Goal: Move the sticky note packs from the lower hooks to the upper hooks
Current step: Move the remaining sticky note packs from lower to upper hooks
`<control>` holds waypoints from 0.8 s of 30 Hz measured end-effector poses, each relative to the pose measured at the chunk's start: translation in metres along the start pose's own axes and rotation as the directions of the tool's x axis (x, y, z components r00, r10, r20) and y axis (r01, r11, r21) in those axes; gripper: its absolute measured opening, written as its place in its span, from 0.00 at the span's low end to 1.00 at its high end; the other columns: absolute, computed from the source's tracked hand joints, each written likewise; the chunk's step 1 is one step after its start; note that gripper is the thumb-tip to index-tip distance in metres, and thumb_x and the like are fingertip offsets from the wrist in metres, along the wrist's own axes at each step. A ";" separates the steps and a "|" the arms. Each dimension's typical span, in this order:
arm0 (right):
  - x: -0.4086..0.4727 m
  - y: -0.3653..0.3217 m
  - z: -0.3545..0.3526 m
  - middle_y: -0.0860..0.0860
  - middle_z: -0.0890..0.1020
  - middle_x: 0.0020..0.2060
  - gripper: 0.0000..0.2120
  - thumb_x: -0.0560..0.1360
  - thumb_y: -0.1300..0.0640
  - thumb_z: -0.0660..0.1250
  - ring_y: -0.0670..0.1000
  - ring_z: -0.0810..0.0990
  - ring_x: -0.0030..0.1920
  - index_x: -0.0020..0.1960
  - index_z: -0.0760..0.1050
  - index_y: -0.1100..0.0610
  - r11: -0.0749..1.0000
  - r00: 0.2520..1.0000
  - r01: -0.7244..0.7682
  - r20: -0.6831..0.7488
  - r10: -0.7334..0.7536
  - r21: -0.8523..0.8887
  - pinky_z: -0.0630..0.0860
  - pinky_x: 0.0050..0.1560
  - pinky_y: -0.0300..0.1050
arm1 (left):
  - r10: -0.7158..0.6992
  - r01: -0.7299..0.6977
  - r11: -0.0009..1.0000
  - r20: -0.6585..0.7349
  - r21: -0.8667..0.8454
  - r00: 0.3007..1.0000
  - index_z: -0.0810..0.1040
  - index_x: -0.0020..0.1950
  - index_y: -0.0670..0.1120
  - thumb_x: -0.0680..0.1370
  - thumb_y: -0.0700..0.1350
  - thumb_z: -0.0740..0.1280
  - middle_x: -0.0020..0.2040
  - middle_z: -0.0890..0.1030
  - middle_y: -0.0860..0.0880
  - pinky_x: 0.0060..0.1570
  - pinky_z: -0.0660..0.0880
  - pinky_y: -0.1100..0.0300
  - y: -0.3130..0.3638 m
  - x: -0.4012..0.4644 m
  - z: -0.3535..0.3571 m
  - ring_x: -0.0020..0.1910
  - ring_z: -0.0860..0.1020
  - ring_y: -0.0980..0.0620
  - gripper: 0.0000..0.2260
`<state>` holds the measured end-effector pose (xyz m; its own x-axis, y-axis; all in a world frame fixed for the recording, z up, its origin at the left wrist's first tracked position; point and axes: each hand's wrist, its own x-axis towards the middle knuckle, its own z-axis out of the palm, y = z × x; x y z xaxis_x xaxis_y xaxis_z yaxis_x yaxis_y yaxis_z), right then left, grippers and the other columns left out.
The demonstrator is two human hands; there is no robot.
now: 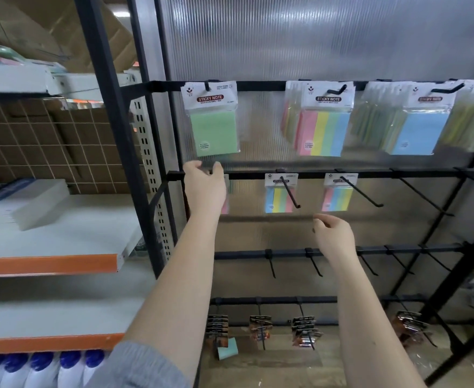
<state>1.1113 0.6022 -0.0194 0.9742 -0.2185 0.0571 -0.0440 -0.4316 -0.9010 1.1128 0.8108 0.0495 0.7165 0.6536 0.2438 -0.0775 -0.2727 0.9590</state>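
Observation:
On the upper rail a green sticky note pack (213, 121) hangs at the left, a multicolour pack (321, 121) in the middle and a blue pack (419, 121) at the right. The lower rail (370, 173) carries two small multicolour packs (280, 196) (339, 194) on long hooks, and a third pack (225, 201) mostly hidden behind my left hand. My left hand (203, 184) is raised at the lower rail's left end, just under the green pack, fingers loosely spread and empty. My right hand (332, 236) hovers below the lower packs, fingers loosely curled, holding nothing.
Bare hooks (423, 197) stick out along the right of the lower rail and from a third rail (286, 253). Dark packets (304, 331) hang on the bottom rail. A black upright (123, 135) separates a shelf unit with white boxes (31, 203) and blue-capped bottles (34, 368).

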 end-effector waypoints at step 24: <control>0.167 0.082 -0.068 0.57 0.77 0.59 0.19 0.80 0.61 0.56 0.56 0.77 0.56 0.70 0.68 0.61 0.983 0.987 -0.162 0.035 0.159 0.084 0.74 0.50 0.42 | -0.075 0.023 0.964 0.190 0.264 0.979 0.77 0.55 0.41 0.79 0.44 0.60 0.45 0.75 0.49 0.41 0.66 0.63 -0.002 -0.018 0.156 0.44 0.72 0.51 0.09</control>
<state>1.2549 0.4706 -0.0549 0.9619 -0.2537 -0.1023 -0.1822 -0.3154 -0.9313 1.2077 0.6894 0.0209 0.8390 0.5260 0.1392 0.1245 -0.4346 0.8920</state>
